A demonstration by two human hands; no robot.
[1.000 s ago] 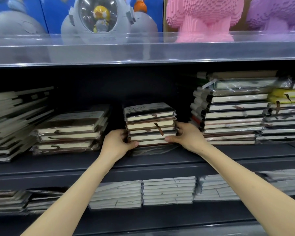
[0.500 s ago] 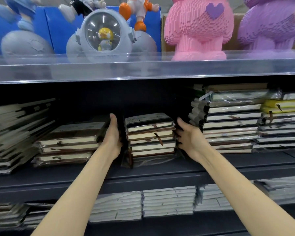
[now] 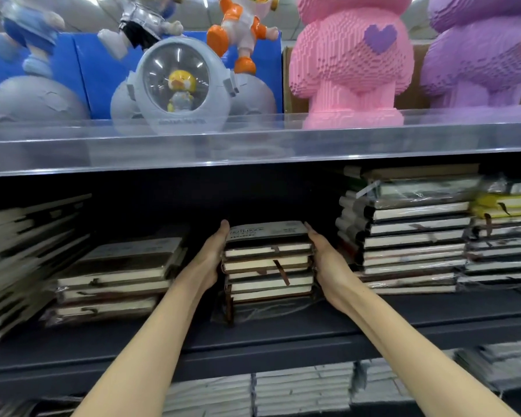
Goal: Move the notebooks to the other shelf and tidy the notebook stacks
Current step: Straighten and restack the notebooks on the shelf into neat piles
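- left hand lies flat against the left side of the middle notebook stack, fingers straight
- right hand presses the right side likewise
- stack sits on the dark shelf

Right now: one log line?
short dark-covered notebook stack on grey shelf | left grip touches left side | right grip touches right side

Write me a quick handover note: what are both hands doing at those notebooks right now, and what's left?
Left hand: fingers straight, pressed flat on the left side of the small stack of dark-covered, cream-paged notebooks.
Right hand: same, on its right side.
Stack stands on the dark grey middle shelf, between a wrapped brown stack and a taller dark stack.
Done: stack placed.
Left: its edges look uneven; probably square them, then tidy neighbours.
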